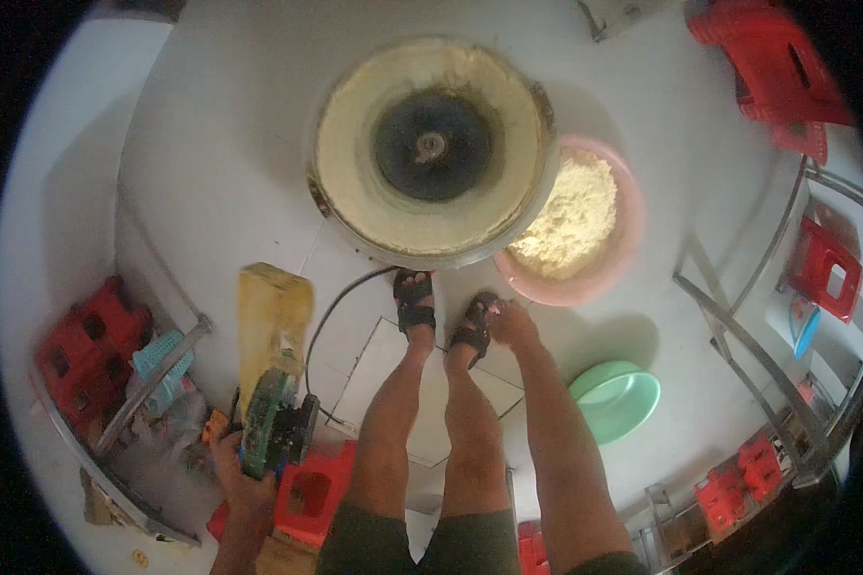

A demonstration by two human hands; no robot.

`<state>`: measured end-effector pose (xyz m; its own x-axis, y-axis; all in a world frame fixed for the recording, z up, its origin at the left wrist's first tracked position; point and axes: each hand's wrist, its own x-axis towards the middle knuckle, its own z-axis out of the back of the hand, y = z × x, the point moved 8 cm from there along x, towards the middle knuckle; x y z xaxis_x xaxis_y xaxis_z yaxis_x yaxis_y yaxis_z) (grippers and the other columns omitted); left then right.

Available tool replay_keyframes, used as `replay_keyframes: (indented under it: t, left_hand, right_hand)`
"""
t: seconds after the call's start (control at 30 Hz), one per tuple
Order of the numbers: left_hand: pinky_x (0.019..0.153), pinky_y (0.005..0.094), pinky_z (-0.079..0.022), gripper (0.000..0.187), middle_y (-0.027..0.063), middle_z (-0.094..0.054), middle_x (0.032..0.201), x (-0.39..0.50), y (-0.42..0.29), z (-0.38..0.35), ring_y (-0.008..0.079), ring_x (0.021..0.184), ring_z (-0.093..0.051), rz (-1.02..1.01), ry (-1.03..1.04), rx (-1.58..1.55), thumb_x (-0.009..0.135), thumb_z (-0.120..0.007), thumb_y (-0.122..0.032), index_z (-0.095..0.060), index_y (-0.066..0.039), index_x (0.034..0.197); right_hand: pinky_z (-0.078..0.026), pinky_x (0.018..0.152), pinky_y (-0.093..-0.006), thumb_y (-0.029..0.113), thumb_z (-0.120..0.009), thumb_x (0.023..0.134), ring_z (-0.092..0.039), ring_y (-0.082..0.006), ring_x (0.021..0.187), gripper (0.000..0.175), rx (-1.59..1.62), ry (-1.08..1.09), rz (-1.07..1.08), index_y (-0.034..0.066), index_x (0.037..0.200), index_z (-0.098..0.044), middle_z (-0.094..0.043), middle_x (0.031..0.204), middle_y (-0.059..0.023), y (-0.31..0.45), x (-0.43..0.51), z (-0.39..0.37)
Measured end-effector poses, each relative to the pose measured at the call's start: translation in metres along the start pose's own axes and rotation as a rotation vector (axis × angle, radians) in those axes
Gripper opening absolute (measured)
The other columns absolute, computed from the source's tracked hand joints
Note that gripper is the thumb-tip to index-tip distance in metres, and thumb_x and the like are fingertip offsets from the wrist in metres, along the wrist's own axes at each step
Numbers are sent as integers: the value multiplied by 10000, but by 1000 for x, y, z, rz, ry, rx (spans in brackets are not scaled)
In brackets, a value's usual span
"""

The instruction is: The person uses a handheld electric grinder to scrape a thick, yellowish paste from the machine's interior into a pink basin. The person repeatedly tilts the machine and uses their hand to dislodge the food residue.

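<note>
At the lower left, my left hand (pixel 241 463) is against the lower end of a green-and-black object (pixel 270 420), seemingly gripping it; its kind is unclear. A tall yellow block-like thing (pixel 273 309) adjoins its upper end. My right hand (pixel 512 323) reaches down by my right sandal (pixel 475 327), fingers bent; whether they pinch anything is too small to tell. Beyond my feet stands a large round drum (pixel 345 165), its inner wall coated with pale powder around a dark centre with a hub. Partly under its rim, a pink basin (pixel 629 215) holds pale yellow crumbly meal (pixel 582 223).
A green plastic basin (pixel 618 399) rests tilted right of my right arm. A black cable (pixel 327 316) curves across the tiled floor. Red plastic stools (pixel 313 496) stand near my left thigh, with more red stools (pixel 90 352) at left. Metal frames (pixel 751 366) flank the right side.
</note>
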<state>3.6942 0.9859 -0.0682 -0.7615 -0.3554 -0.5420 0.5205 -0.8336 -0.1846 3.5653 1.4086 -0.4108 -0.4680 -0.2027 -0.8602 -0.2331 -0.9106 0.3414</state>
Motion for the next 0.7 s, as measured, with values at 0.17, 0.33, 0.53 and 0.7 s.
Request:
replay_keyframes:
  t: [0.17,0.33,0.53,0.7]
  left_hand:
    - [1063,399,-447,779,166,-508,1398,8,-4,-34,287,1273,-533,340,53,-524,750,-760,-145,-435,-9,1445]
    - [1117,426,-387,855,156,-515,1410,-13,-23,-22,281,1305,-492,445,28,-600,742,-736,-165,-383,13,1500]
    - [1089,412,-385,805,167,-494,1352,-54,36,2,284,1245,-500,444,-63,-455,708,-703,-89,-402,33,1445]
    - [1020,377,-411,820,187,-494,1376,-78,61,30,269,1155,-546,589,-136,-490,715,-665,-19,-370,56,1476]
  right_hand:
    - [-477,1036,-522,315,-593,964,-548,-437,1241,529,-36,-127,-79,-1,1384,-530,-530,1402,-240,-65,40,-6]
    - [-453,1072,-516,294,-657,918,-503,-455,1300,637,76,-364,-207,-42,1419,-452,-465,1447,-268,-71,12,42]
    - [-470,1027,-504,337,-685,897,-549,-421,1231,515,124,-485,-7,-11,1263,-586,-600,1252,-274,-98,-89,43]
    - [-547,848,-519,324,-599,938,-645,-437,975,309,-211,-501,129,77,1098,-692,-681,1048,-210,-142,-192,-9]
